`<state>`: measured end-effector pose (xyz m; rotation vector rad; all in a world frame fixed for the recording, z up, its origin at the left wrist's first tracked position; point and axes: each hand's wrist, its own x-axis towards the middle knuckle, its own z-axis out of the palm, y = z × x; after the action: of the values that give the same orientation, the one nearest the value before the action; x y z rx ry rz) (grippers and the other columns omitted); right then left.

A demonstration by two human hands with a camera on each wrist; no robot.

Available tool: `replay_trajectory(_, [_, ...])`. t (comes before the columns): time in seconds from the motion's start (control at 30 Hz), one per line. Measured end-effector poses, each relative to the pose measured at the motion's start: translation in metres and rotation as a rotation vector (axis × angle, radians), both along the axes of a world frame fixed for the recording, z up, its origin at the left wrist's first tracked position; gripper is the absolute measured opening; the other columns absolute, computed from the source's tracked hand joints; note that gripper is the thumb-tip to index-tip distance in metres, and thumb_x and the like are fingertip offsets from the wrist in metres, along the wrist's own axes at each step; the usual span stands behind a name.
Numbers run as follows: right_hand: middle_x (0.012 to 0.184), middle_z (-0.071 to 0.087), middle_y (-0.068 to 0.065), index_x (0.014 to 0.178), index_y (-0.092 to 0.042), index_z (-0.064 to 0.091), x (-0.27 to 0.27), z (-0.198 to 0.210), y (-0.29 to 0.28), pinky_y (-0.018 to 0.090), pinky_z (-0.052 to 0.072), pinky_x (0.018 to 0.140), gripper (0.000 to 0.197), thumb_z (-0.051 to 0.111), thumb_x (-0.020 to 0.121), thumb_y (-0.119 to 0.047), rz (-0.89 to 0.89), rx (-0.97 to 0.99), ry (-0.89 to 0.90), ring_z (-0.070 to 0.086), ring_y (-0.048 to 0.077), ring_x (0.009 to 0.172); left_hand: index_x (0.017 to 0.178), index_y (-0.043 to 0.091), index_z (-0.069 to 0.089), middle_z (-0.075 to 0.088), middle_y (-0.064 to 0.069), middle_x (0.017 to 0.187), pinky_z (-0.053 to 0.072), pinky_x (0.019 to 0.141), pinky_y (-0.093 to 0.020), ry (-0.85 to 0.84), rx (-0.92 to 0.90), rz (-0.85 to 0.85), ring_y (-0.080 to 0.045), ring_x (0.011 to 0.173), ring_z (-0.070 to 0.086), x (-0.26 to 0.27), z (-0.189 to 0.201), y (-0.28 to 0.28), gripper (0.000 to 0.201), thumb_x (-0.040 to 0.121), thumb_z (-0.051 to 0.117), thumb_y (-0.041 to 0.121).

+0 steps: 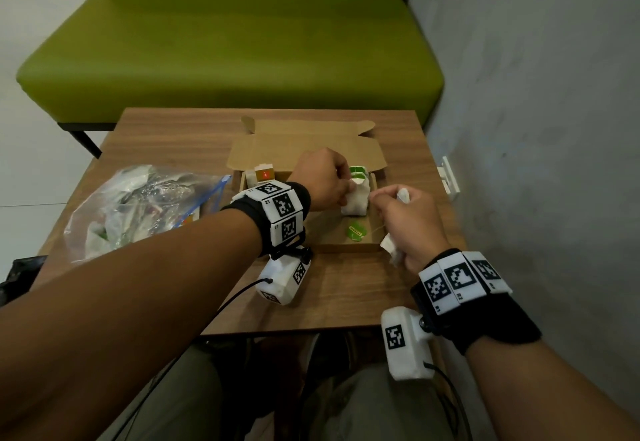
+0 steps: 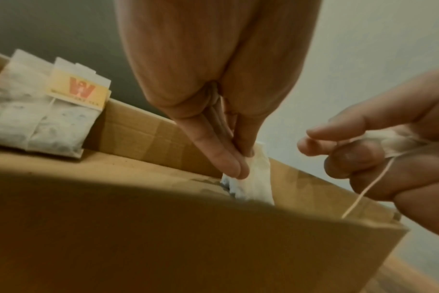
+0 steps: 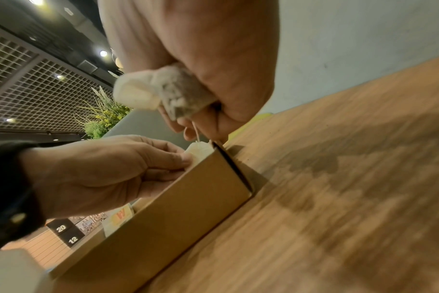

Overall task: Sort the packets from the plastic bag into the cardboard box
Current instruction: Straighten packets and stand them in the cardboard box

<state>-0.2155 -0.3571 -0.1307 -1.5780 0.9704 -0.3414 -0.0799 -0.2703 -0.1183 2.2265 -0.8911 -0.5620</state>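
- Wooden table (image 1: 166,143) carries everything; green bench (image 1: 228,49) behind, out of play.
- Plastic bag (image 1: 138,205) lies slumped at table's left, mouth toward the box, still bulging with packets. Judged: sorting far from done.
- Cardboard box (image 1: 353,245) sits centre-right, lid flap folded back so both hands reach in from above.
- Yellow-tagged packets (image 2: 40,117) stand on edge in the box's far-left corner; green-tagged ones (image 1: 358,174) at far right. Kinds kept apart, hence the two ends.
- Left hand (image 1: 320,181) reaches into the right side, fingers (image 2: 228,158) and thumb pinching the top of a white packet (image 1: 355,200) standing upright beside the green group, probably steadying it.
- Right hand (image 1: 410,222) hovers over the box's right wall, fist curled round a bunch of white tea bags (image 3: 163,93), likely a ready supply; its fingertips appear to draw on a string (image 2: 364,190).
- Loose green tag (image 1: 357,232) lies flat on the box floor, near the front wall.
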Motion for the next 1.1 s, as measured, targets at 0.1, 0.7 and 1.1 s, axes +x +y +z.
replay_trajectory(0.1, [0.084,0.072,0.0,0.076,-0.022,0.072,0.003,0.003,0.0,0.034,0.053,0.071,0.013,0.07,0.089,-0.022,-0.038,0.015,-0.025,0.067,0.018,0.084,0.084,0.005,0.068,0.075,-0.007,0.074,0.062,0.073,-0.036,0.046,-0.039,0.032,-0.013,0.064,0.073,-0.001,-0.001,-0.003,0.013,0.09,0.071,0.017])
replay_trajectory(0.7, [0.068,0.066,0.007,0.072,-0.015,0.06,0.021,0.019,0.01,0.047,0.058,0.075,0.047,0.05,0.101,-0.05,-0.219,0.177,-0.177,0.067,0.027,0.069,0.112,-0.001,0.058,0.071,-0.017,0.087,0.055,0.058,-0.028,0.533,-0.058,-0.272,-0.021,0.074,0.067,-0.025,0.049,0.022,0.03,0.088,0.072,0.011])
replay_trajectory(1.1, [0.063,0.054,-0.002,0.075,-0.018,0.061,0.021,0.017,0.011,0.025,0.041,0.048,0.036,0.049,0.104,-0.036,-0.221,0.124,-0.133,0.05,0.012,0.055,0.114,-0.003,0.06,0.059,-0.008,0.08,0.06,0.068,-0.033,0.537,-0.209,-0.171,-0.018,0.069,0.069,0.0,0.055,0.042,0.024,0.091,0.059,-0.009])
